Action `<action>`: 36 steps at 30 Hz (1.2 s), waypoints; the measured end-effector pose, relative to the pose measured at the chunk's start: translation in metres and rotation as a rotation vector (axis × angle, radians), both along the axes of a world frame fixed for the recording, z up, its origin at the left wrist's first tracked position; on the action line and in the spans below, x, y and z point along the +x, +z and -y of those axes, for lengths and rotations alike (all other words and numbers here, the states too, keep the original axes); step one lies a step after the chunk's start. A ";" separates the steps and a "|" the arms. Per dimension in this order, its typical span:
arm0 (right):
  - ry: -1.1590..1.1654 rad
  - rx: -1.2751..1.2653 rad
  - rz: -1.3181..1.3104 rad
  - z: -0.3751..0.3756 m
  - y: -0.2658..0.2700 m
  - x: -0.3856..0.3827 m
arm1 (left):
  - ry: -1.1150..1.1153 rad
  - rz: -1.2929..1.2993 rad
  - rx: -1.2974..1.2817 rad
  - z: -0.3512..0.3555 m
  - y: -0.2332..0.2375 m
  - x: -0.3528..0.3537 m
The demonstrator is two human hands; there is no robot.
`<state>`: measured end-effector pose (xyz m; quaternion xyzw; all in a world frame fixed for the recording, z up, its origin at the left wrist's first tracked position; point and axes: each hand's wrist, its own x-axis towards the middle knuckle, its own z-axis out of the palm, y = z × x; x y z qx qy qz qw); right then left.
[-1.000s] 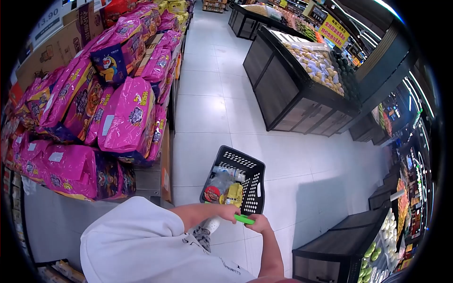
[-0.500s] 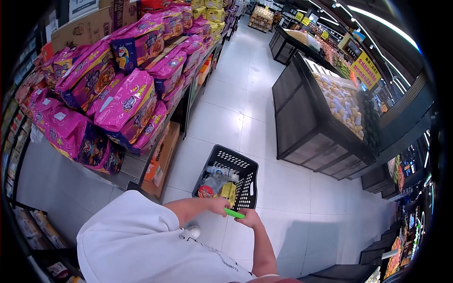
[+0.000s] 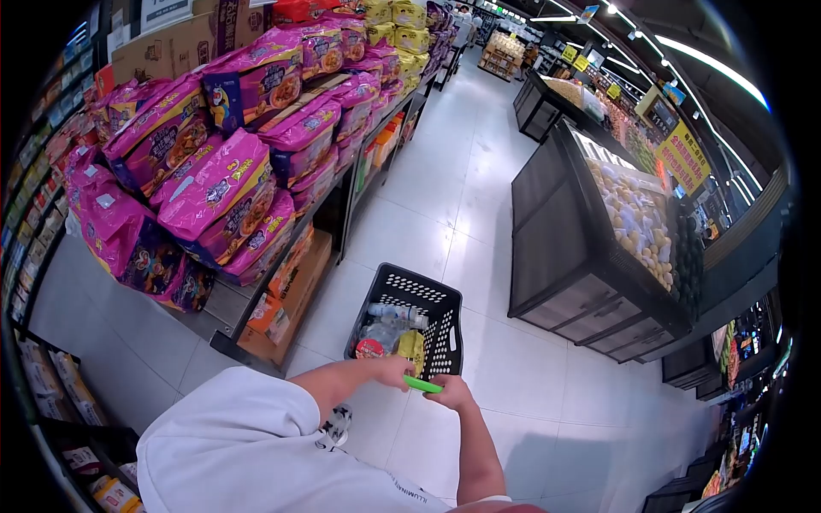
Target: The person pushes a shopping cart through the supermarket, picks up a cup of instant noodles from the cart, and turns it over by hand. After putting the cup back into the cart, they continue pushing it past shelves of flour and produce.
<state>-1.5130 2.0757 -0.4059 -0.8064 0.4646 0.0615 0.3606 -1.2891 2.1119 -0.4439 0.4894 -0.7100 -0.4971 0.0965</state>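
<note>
A green handle runs between my two hands, on the near side of a black shopping basket with round holes in its walls. My left hand is closed around the handle's left end. Around the right end, my right hand is wrapped as well. Inside the basket lie a clear bottle with a label, a red round-lidded item and a yellow packet. Other clear plastic among them is hard to make out.
On the left, pink noodle packs are piled on a low shelf, with yellow packs farther back. A dark produce stand holding bagged round produce is on the right. Pale floor tiles form the aisle between.
The shelf and produce stand have shifted slightly in view as I move along the aisle. Both hands keep their hold on the green handle. A patterned shoe now shows below my left arm.
</note>
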 end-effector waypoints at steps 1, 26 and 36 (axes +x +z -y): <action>0.002 -0.006 0.001 0.007 -0.003 -0.001 | 0.004 0.003 -0.012 0.007 -0.005 0.001; 0.030 0.045 -0.002 0.185 -0.012 0.048 | 0.030 0.013 0.021 0.174 -0.017 0.047; 0.035 0.055 0.040 0.270 -0.016 0.088 | 0.040 0.013 0.040 0.260 -0.006 0.091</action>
